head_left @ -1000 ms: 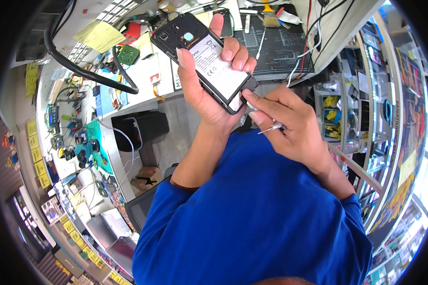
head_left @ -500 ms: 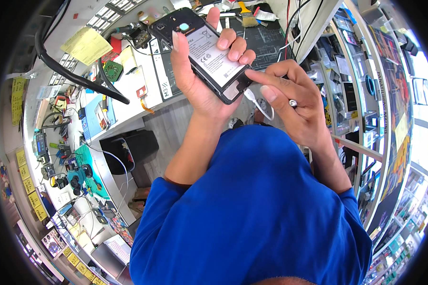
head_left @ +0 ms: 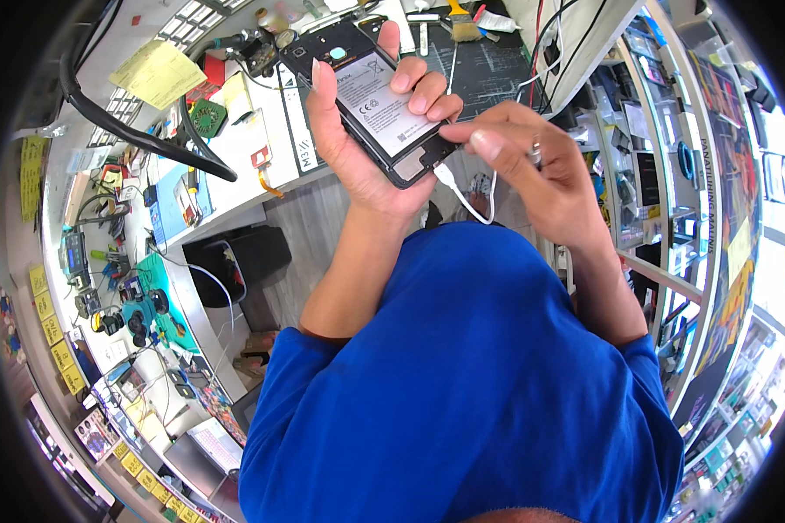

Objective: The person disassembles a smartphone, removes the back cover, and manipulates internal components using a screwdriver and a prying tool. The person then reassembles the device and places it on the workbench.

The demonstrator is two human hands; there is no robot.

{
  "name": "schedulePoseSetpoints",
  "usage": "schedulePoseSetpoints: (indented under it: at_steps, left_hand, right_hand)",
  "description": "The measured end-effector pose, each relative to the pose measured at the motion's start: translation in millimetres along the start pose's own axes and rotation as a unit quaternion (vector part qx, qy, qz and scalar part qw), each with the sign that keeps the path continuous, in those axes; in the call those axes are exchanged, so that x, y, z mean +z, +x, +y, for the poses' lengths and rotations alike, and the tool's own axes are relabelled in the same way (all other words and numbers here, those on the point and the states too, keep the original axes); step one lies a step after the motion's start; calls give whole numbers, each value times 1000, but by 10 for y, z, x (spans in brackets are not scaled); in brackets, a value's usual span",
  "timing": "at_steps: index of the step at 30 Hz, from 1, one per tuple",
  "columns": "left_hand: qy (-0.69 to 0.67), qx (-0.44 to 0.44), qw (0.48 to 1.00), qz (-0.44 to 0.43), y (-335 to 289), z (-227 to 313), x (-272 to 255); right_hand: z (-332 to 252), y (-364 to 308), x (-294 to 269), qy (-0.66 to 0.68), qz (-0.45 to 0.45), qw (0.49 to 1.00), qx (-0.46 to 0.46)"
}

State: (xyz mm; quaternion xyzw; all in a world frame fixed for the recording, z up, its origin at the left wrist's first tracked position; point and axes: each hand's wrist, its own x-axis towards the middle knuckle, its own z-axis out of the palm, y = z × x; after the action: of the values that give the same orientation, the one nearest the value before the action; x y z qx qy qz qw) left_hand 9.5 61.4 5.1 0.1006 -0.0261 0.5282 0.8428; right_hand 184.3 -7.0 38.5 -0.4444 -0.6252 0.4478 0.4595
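A smartphone (head_left: 358,109) with its back cover off lies tilted in my left hand (head_left: 358,166), its pale battery (head_left: 379,105) showing. My left thumb lies along one long side and the fingers wrap over the other. A white cable (head_left: 462,202) has its plug at the phone's lower end. My right hand (head_left: 541,174) is beside that end, index fingertip touching the phone just below the battery. Its thumb rests close to the index finger and the other fingers are curled. Something small and silvery (head_left: 535,152) shows at these fingers; whether it is a ring or a tool I cannot tell.
Behind the phone, a dark work mat (head_left: 488,78) lies on the white bench with a yellow-handled brush (head_left: 464,26). A thick black hose (head_left: 139,135) arches at the left. Glass shelves (head_left: 654,166) stand to the right. A dark bin (head_left: 244,261) sits below the bench.
My right hand has turned and lifted a little, its index finger still at the phone's lower end. The phone has shifted slightly, and the white cable hangs in a wider loop.
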Motion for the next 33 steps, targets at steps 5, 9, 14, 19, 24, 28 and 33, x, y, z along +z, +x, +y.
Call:
schedulePoseSetpoints:
  at_steps: [5, 9, 14, 19, 24, 28, 33]
  left_hand:
    - [-48, 7, 998, 46, 39, -90, 346]
    - [-49, -23, 998, 28, 95, -94, 304]
    - [-58, -45, 997, 3, 160, -148, 254]
    - [-78, 27, 995, 63, 269, -370, 513]
    - [-63, -7, 998, 29, 295, -377, 320]
    - [-56, -2, 998, 28, 290, -455, 306]
    - [-31, 81, 994, 69, 344, -599, 535]
  right_hand:
    - [44, 38, -107, -83, 12, 991, -103]
    - [59, 50, -142, -109, -3, 989, -100]
    - [78, 120, -278, -153, -18, 975, -161]
    - [169, 215, -412, -128, -21, 971, -199]
    - [213, 226, -491, -160, -16, 960, -230]
    - [259, 254, -572, -156, -17, 951, -265]
    - [223, 296, -654, -125, -38, 944, -304]
